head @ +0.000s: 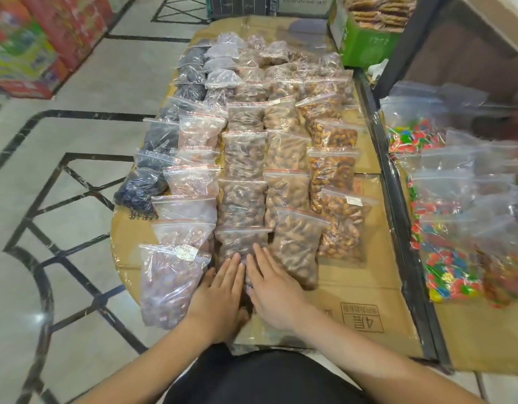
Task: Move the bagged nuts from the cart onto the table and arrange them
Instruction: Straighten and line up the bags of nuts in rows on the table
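Note:
Several rows of clear zip bags of nuts and dried fruit (246, 158) lie on a table covered with flattened cardboard (362, 301). My left hand (219, 290) and my right hand (273, 287) lie flat, fingers straight, side by side on the nearest bag of brown nuts (243, 243) in the middle row. The lower part of that bag is hidden under my hands. A large bag of reddish nuts (170, 284) lies just left of my left hand. A bag of almonds (295, 246) lies just right of my right hand.
A second surface on the right holds bags of colourful candy (450, 275), behind a dark metal frame (397, 205). A green box of biscuits (368, 39) stands at the far right of the table. Tiled floor (62, 199) lies to the left, with red and yellow cartons (33, 45) beyond.

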A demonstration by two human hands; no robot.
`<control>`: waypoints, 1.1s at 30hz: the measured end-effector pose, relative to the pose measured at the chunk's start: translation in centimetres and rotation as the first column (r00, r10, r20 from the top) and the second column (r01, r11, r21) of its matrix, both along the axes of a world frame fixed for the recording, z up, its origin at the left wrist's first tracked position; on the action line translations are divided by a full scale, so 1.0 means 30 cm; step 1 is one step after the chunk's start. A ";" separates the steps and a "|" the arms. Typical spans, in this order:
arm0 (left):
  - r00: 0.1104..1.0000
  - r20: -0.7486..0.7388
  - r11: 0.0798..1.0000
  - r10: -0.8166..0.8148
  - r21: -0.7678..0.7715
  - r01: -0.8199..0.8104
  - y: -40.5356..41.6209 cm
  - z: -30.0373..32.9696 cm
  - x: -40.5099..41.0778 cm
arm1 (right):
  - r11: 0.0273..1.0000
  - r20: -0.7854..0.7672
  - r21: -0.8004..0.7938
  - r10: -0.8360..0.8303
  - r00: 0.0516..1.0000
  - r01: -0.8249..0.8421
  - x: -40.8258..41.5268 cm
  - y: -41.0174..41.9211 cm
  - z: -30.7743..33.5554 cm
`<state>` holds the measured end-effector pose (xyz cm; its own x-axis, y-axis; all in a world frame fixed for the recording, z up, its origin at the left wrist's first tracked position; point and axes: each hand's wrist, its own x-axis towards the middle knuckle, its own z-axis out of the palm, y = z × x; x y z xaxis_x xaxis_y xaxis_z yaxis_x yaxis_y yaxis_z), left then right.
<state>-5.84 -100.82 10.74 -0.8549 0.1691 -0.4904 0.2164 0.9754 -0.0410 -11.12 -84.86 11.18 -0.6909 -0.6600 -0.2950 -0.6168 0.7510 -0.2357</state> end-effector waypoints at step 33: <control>0.988 -0.126 0.977 0.095 0.204 -0.068 -0.006 -0.009 -0.086 | 0.999 -0.015 0.007 0.035 0.999 -0.035 -0.078 0.027 -0.015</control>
<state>-8.43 -101.00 10.48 -0.9254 0.1790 -0.3340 0.1420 0.9810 0.1323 -13.45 -84.04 10.71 -0.6722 -0.6817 -0.2889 -0.6459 0.7306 -0.2212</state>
